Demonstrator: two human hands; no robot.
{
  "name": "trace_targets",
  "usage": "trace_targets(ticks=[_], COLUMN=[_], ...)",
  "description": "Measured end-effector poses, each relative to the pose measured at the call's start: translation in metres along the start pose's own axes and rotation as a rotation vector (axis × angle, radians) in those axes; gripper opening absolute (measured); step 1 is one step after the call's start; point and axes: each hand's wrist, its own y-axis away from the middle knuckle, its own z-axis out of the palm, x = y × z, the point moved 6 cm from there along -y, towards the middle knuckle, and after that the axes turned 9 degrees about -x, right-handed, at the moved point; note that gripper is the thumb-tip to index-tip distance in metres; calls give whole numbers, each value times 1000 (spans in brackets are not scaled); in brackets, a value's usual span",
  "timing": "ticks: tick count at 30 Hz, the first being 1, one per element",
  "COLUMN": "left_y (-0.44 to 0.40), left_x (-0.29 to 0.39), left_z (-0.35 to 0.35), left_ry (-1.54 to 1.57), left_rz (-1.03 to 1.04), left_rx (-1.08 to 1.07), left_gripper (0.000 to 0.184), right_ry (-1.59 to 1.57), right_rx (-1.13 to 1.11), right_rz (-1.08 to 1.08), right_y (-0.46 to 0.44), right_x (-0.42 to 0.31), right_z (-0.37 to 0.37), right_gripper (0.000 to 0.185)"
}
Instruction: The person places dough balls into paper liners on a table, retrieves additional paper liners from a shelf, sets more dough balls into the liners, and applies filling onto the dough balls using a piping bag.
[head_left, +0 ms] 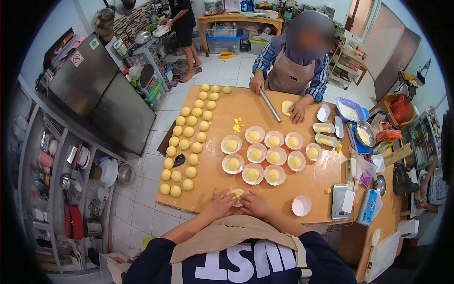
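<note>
Near the table's front edge, my left hand (220,203) and my right hand (256,205) meet around a piece of yellow dough (237,192). The fingers of both hands press on it from either side, and something pale shows just beneath it. Beyond them, dough balls sit in white paper cups (252,181), arranged in several rows. A paper cup without dough (301,206) stands to the right of my right hand. Rows of round dough balls (175,190) lie directly on the table along its left side.
Across the wooden table (222,106), a co-worker holds a metal rolling pin (271,107) beside a flattened dough piece (286,108). Filled oblong cups (325,140), a scale (341,201), a tissue pack (369,207) and a bowl (365,133) occupy the right side. Another person stands at the back left.
</note>
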Motion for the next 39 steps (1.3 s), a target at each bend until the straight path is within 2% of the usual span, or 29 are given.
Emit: trace_targets(ticks=[3, 6, 9, 12, 15, 21, 24, 27, 30, 33, 36, 39], left_y=[1, 0, 1, -6, -6, -6, -6, -6, -2, -8, -11, -14], left_x=[0, 1, 0, 1, 3, 2, 3, 0, -2, 7, 5, 4], left_z=[1, -7, 2, 20, 6, 13, 13, 12, 4, 5, 3, -19], left_ry=[-30, 34, 87, 131, 114, 42, 18, -30, 70, -111, -85, -21], left_rz=[-6, 3, 44, 135, 106, 127, 131, 88, 30, 142, 140, 154], left_rx=[-26, 7, 54, -223, -230, -169, -178, -332, -35, -48, -12, -40], left_gripper=[64, 63, 59, 55, 53, 52, 55, 64, 72, 71, 66, 47], right_ry=[-127, -19, -45, -212, -182, -8, -121, -306, -276, -265, -247, -208], right_rx=[204, -6, -30, -5, 237, 20, 59, 285, 385, 448, 489, 461], right_rz=[-96, -62, -66, 10, -26, 49, 60, 62, 169, 245, 216, 247], right_y=[12, 14, 11, 12, 14, -5, -6, 2, 14, 32, 41, 51], right_x=[-2, 1, 8, 12, 5, 2, 3, 4, 26, 32, 31, 30], right_z=[-9, 8, 17, 15, -7, -1, -10, -35, -38, -40, -39, -36], right_gripper=[45, 42, 42, 44, 51, 63, 60, 57, 57, 57, 55, 54])
